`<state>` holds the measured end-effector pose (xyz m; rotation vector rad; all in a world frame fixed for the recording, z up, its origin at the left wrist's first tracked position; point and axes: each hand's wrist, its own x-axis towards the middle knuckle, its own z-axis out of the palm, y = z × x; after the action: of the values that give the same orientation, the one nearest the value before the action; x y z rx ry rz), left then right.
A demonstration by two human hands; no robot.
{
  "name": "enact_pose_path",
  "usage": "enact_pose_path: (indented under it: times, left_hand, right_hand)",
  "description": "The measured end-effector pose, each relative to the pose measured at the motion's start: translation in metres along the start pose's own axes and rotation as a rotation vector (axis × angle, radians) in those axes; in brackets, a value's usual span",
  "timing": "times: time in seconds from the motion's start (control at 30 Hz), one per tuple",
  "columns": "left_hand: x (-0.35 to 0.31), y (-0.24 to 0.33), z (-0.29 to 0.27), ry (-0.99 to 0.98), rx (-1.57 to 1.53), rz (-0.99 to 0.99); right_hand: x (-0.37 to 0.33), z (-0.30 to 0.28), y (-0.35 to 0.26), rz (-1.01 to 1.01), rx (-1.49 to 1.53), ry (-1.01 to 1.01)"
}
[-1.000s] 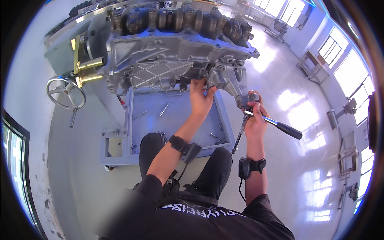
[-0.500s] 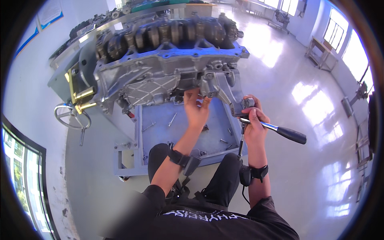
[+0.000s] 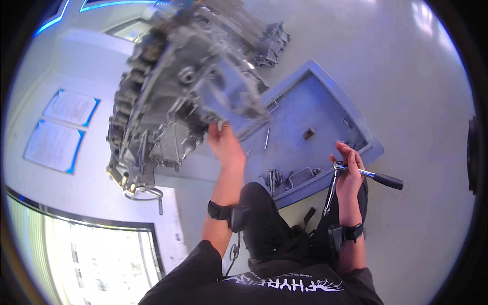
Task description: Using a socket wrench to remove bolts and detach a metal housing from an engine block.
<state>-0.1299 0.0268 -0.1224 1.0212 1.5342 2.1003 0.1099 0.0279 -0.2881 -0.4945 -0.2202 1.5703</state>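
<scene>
A grey engine block [image 3: 168,96] fills the upper left, tilted and partly smeared by motion. My left hand [image 3: 226,147] reaches up to its lower edge, the fingers bent against the casting and their tips partly hidden. Farther right, away from the block, my right hand [image 3: 349,175] is closed round the head end of a ratchet wrench [image 3: 371,176]. The wrench's black handle points right, and a long chrome extension [image 3: 331,192] hangs down from its head.
Below the block stands a blue-grey metal tray [image 3: 373,150] with several bolts [image 3: 273,179], a thin rod [image 3: 267,137] and a small brown block [image 3: 308,133] in it. Another metal casting [image 3: 272,44] lies beyond. A handwheel [image 3: 145,193] sits by the block's near left end.
The view has swung, so the engine block appears tilted to the left. My right hand has come away from the block's bracket with the ratchet wrench; my left hand is still at the block.
</scene>
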Motion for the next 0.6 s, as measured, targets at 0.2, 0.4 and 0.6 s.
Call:
enact_pose_path:
  times: [0.2, 0.4, 0.6]
  left_hand:
    - [0.001, 0.010, -0.009, -0.015, -0.017, -0.075]
    - [0.006, 0.016, -0.014, -0.060, -0.009, -0.130]
    - [0.008, 0.028, -0.022, -0.158, -0.138, -0.274]
  right_hand:
    - [-0.012, -0.042, 0.036, 0.140, -0.257, -0.055]
    - [-0.010, -0.044, 0.046, 0.185, -0.413, -0.120]
    - [-0.006, -0.049, 0.040, 0.189, -0.362, 0.070]
